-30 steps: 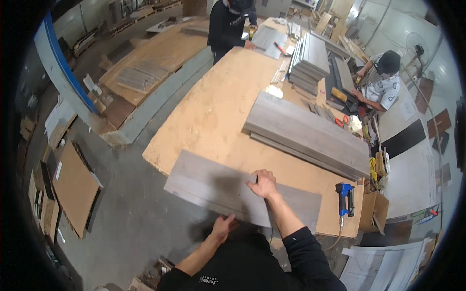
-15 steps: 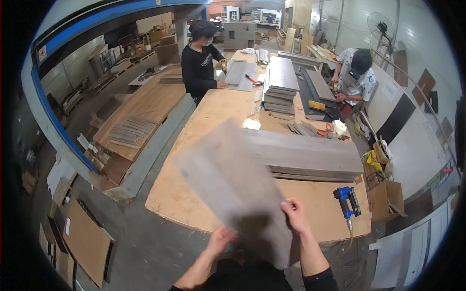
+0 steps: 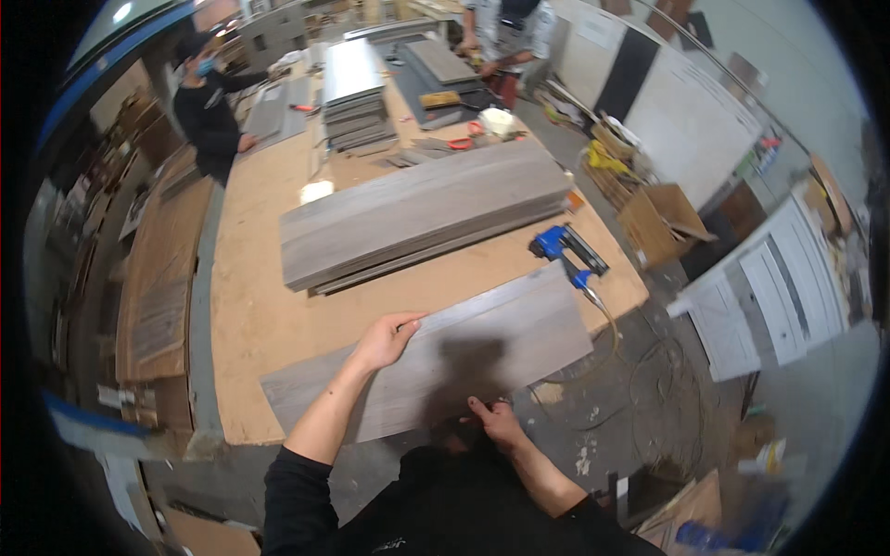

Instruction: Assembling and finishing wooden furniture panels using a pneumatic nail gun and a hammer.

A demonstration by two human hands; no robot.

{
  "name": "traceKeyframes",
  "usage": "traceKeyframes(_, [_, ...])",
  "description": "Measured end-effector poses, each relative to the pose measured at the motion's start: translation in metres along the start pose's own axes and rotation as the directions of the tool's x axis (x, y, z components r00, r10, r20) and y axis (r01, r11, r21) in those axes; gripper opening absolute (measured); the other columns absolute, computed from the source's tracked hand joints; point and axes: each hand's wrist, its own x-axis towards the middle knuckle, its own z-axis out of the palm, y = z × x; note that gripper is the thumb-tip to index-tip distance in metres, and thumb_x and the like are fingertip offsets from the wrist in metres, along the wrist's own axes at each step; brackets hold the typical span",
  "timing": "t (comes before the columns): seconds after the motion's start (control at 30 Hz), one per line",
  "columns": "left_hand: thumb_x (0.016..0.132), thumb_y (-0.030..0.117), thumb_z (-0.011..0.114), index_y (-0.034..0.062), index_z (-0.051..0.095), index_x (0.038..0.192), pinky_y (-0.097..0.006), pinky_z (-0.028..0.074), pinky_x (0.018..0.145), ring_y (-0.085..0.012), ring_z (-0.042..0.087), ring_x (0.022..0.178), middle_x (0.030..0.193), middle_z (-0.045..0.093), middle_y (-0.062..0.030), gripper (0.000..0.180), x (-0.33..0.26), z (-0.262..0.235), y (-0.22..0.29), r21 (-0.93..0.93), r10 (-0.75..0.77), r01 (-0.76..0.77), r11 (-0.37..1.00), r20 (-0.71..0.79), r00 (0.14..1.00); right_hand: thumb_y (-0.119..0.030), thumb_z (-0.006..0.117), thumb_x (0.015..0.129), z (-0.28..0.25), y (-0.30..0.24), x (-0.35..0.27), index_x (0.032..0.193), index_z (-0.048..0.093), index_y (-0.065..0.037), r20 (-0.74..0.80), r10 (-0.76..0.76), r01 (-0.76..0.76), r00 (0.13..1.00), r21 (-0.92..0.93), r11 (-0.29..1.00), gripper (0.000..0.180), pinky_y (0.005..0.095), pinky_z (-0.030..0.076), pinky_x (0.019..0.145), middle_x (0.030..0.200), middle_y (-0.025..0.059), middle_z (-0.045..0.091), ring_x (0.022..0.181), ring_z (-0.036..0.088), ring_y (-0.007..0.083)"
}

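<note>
Nearest the camera, the person's dark-sleeved torso fills the lower edge and hides the near middle of the long grey wood-grain plank (image 3: 482,347), where a shadow also falls across it. The right hand (image 3: 496,422) sits at the plank's near edge, fingers curled against it; whether they grip under the board or only press on it cannot be told, since the edge is lost in shadow. The left hand (image 3: 383,341) lies flat on the plank's far edge, fingers stretched forward and not closed around anything.

The plank lies flat on the near end of the large pale plywood worktable (image 3: 250,315). Its long axis runs from lower left to upper right, and its right end juts out past the table's corner over the grey concrete floor (image 3: 649,371).

Just beyond that right end a blue nail gun (image 3: 564,248) lies on the table, its hose trailing off the edge. Farther back a tall stack of matching grey planks (image 3: 417,222) lies nearly parallel to the held one. Behind it stand smaller piles of grey boards (image 3: 352,93), partly blurred. A person in dark clothing (image 3: 209,116) stands at the table's left side; another person (image 3: 505,28) at the far end is cut off by the top of the frame.
</note>
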Motion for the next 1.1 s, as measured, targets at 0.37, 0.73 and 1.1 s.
traceKeyframes(0.37, [0.094, 0.024, 0.071, 0.0075, 0.074, 0.124, -0.045, 0.047, 0.109, -0.0366, 0.062, 0.124, 0.129, 0.071, -0.0173, 0.034, 0.035, 0.019, -0.060, 0.278, 0.148, -0.108, 0.954, -0.127, 0.981, -0.051, 0.066, 0.099, -0.035, -0.068, 0.001, 0.106, 0.078, -0.007, -0.012, -0.133, 0.071, 0.991, -0.796, 0.601, 0.046, 0.0379, 0.057, 0.081, 0.089, 0.0115, 0.078, 0.088, 0.075, 0.0211])
traceKeyframes(0.73, [0.079, 0.026, 0.087, 0.0111, 0.056, 0.148, -0.053, 0.033, 0.119, -0.0433, 0.040, 0.142, 0.156, 0.044, -0.0218, 0.077, -0.280, -0.012, -0.115, 0.485, -0.103, 0.499, 0.719, -0.635, 0.766, -0.010, 0.071, 0.087, -0.195, -0.121, 0.058, 0.131, 0.068, -0.009, 0.108, -0.567, 0.341, 0.817, -0.883, 0.323, 0.044, 0.0400, 0.056, 0.092, 0.142, 0.0185, 0.058, 0.105, 0.069, 0.0333])
traceKeyframes(1.1, [0.084, 0.011, 0.083, 0.0036, 0.070, 0.129, -0.044, 0.047, 0.107, -0.0382, 0.055, 0.127, 0.138, 0.060, -0.0206, 0.047, -0.247, -0.042, -0.136, 0.293, -0.178, 0.526, 0.798, -0.719, 0.671, 0.007, 0.076, 0.081, -0.204, -0.121, 0.060, 0.128, 0.069, 0.001, 0.046, -0.483, 0.279, 0.875, -0.862, 0.423, 0.047, 0.0304, 0.054, 0.082, 0.107, 0.0087, 0.064, 0.093, 0.062, 0.0180])
